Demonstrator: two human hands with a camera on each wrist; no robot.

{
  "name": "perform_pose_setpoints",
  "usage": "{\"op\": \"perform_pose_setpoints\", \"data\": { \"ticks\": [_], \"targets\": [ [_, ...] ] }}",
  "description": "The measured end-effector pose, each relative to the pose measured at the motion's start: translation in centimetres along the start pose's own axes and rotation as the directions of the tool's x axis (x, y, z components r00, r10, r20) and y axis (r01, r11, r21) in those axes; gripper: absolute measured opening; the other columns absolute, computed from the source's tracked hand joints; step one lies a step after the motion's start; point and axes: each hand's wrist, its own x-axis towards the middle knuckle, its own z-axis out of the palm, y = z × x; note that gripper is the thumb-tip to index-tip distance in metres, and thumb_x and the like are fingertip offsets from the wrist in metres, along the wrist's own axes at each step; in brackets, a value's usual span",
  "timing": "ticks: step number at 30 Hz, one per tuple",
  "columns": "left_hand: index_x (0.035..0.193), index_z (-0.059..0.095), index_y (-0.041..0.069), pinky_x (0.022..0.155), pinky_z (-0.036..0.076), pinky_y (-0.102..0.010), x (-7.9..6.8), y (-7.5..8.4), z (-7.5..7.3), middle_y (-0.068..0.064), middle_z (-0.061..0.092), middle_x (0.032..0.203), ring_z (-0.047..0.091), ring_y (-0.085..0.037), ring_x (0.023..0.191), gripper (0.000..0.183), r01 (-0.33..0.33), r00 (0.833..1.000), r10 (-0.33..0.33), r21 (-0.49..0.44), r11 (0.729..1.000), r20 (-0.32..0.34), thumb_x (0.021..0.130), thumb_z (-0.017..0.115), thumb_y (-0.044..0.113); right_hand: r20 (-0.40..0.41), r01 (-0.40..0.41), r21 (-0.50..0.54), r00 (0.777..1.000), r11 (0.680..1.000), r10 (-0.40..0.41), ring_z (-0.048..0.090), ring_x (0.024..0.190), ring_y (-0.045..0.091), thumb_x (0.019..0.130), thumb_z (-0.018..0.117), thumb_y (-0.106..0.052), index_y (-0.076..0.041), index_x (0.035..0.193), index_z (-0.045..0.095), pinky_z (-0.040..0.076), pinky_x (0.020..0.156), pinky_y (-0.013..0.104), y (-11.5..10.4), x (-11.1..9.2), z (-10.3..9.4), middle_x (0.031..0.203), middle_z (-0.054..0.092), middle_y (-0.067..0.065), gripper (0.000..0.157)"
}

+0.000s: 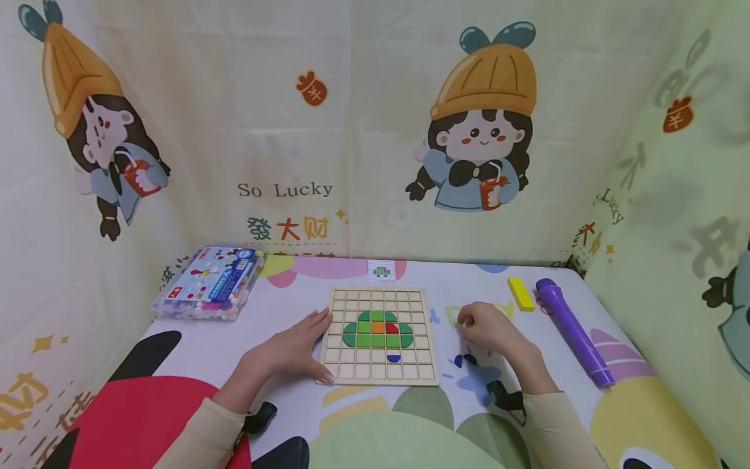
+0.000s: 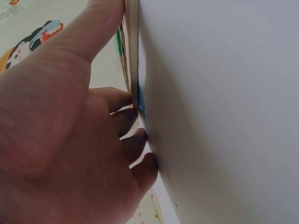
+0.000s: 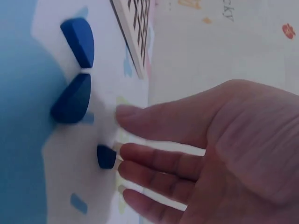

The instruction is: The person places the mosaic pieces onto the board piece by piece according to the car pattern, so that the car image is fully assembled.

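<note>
A wooden grid board lies on the table, bearing green pieces, an orange square and a red piece. One blue half-round piece sits lower on the grid. My left hand rests along the board's left side, thumb at the near corner, fingertips at the edge. Right of the board, my right hand hovers low with fingers bent and thumb apart. Below its fingertips in the right wrist view is a small dark blue piece. Two larger blue pieces lie beside it.
A small picture card lies behind the board. To the left stands a clear plastic box of small colored parts. A yellow block and a purple tube lie at the right. Printed cloth walls the back and sides.
</note>
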Motion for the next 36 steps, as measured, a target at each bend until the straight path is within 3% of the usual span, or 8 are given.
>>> {"op": "perform_pose_setpoints", "data": {
  "ticks": [14,21,36],
  "targets": [
    [0.158,0.025,0.011,0.119,0.029,-0.058,0.02,0.05,0.06,-0.007,0.018,0.168,0.014,-0.032,0.156,0.124,0.017,1.000,-0.016,-0.016,1.000,0.007,0.063,0.085,0.061,0.027,-0.029,-0.037,0.999,0.999,0.030,0.054,0.075,0.023,0.077,0.058,0.007,-0.006,0.093,0.069,0.050,0.065,0.032,0.49,-0.13,-0.06,0.085,0.064,0.009,0.024],
    [0.158,0.025,0.011,0.119,0.029,-0.058,-0.03,0.07,0.04,-0.007,0.018,0.168,0.014,-0.033,0.156,0.124,0.015,1.000,-0.015,-0.018,1.000,0.005,0.063,0.085,0.061,0.028,-0.047,-0.052,0.998,0.998,0.048,0.055,0.075,0.023,0.080,0.059,0.003,-0.007,0.092,0.069,0.050,0.066,0.032,0.31,0.02,0.26,0.085,0.065,0.008,0.019],
    [0.158,0.024,0.011,0.119,0.030,-0.057,0.05,0.17,-0.10,-0.006,0.017,0.168,0.014,-0.032,0.156,0.124,0.019,1.000,-0.018,-0.007,1.000,0.013,0.063,0.085,0.062,0.018,0.049,-0.031,0.999,0.998,-0.048,0.051,0.069,0.019,0.079,0.067,0.001,-0.007,0.080,0.064,0.043,0.062,0.029,-0.13,-0.11,0.51,0.074,0.058,0.004,0.008]
  ]
}}
